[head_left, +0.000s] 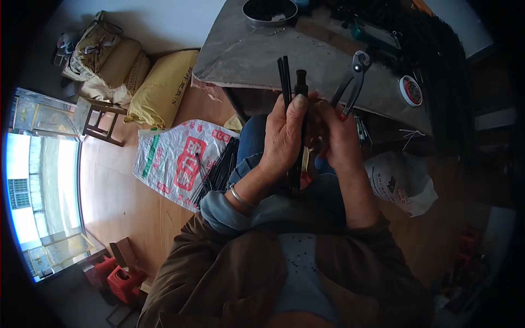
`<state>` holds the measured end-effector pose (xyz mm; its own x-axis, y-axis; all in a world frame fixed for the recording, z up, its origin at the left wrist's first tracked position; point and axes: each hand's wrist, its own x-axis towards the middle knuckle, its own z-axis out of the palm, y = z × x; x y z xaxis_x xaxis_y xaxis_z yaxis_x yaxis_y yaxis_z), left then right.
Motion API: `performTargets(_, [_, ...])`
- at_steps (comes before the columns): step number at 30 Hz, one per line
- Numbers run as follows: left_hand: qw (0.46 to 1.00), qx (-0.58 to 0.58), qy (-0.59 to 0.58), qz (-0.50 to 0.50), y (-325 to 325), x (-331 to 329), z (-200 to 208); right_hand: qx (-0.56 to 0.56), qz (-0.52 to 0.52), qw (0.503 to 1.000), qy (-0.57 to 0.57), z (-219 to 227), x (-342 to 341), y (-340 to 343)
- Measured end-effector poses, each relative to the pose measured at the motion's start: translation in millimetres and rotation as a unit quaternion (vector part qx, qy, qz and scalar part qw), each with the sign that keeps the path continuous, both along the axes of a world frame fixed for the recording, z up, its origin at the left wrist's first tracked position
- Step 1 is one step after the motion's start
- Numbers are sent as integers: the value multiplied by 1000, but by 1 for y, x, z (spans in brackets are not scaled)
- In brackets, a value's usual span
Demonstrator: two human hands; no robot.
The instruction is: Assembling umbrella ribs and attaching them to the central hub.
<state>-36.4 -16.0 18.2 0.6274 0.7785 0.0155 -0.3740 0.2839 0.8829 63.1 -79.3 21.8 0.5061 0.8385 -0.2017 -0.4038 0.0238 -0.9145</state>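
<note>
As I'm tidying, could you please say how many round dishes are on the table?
2: a metal dish at the picture's top and a white dish at the right; dark clutter may hide more.

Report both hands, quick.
Left hand: closed, holding black rods.
Right hand: closed, holding pliers.
</note>
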Motion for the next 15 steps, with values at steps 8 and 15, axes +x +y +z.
performTargets(8, [1000, 1, 0, -7, 5, -1, -1, 11, -17, 996, -84, 1, -8, 0])
performTargets(15, [999, 12, 40, -16, 3, -2, -2, 12, -36, 998, -55, 5, -11, 0])
